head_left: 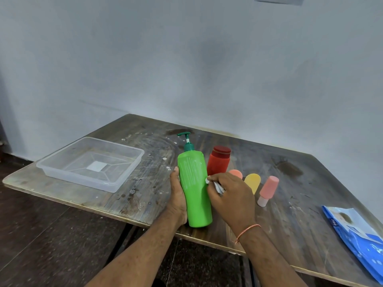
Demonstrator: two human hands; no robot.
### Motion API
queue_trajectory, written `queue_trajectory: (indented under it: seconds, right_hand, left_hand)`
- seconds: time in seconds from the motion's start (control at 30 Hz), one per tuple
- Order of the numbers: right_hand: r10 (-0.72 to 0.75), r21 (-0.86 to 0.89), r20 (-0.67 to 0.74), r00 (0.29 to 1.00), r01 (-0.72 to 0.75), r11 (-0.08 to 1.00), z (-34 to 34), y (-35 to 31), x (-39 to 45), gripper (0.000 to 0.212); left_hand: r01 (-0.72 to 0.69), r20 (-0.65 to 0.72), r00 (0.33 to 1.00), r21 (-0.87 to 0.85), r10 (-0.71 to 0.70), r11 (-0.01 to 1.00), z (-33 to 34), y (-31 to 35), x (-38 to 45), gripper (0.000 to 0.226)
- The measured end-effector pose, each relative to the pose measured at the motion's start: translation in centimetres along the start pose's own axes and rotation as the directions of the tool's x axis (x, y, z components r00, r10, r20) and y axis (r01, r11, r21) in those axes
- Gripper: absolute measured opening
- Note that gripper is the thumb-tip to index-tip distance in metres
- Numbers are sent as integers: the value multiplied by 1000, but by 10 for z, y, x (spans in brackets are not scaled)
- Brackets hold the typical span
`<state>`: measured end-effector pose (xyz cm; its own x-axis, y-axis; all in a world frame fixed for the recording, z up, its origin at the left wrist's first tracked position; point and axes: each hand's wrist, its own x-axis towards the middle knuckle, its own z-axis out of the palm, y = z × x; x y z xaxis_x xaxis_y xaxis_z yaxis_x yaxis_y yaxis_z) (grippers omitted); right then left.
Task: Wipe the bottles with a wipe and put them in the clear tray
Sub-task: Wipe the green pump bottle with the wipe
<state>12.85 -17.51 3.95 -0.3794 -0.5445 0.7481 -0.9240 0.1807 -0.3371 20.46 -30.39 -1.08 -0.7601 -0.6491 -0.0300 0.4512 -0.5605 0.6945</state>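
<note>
Green bottle [193, 189] is gripped in my left hand [177, 195] while my right hand [232, 195] pinches the wipe [215, 185], rubbing its side; next I probably lay it in the clear tray [116, 183].

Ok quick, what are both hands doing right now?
Left hand: grips the green pump bottle.
Right hand: pinches the white wipe against the bottle.
</note>
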Motion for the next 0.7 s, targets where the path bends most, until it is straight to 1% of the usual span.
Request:
queue_trajectory:
  seconds: [0.1, 0.17, 0.33, 0.43, 0.53, 0.63, 0.7]
  right_hand:
    - [-43, 60, 31, 999, 41, 997, 2, -3, -1, 12]
    - [-69, 57, 46, 997, 66, 996, 0, -2, -3, 11]
    - [-15, 1, 3, 1000, 15, 1000, 1, -1, 4, 16]
    - [-45, 36, 36, 998, 44, 998, 3, -5, 5, 17]
    - [-78, 18, 51, 996, 77, 997, 1, -4, 3, 12]
    - [-27, -29, 12, 1000, 28, 999, 1, -1, 8, 14]
    - [-25, -6, 10, 1000, 25, 1000, 3, -1, 11, 18]
  left_hand:
    - [1, 14, 1000, -22, -1, 1000, -2, 0, 0, 89]
    - [4, 9, 1000, -8, -4, 1000, -1, 0, 0, 90]
    - [-15, 11, 1000, 37, 14, 999, -1, 0, 0, 98]
    - [-7, -2, 1000, 3, 7, 1000, -2, 0, -1, 94]
    - [2, -7, 1000, 11, -2, 1000, -1, 1, -1, 100]
    - [-15, -25, 1000, 24, 16, 1000, 0, 1, -2, 104]
    - [-22, -29, 999, 3, 22, 1000, 0, 1, -1, 101]
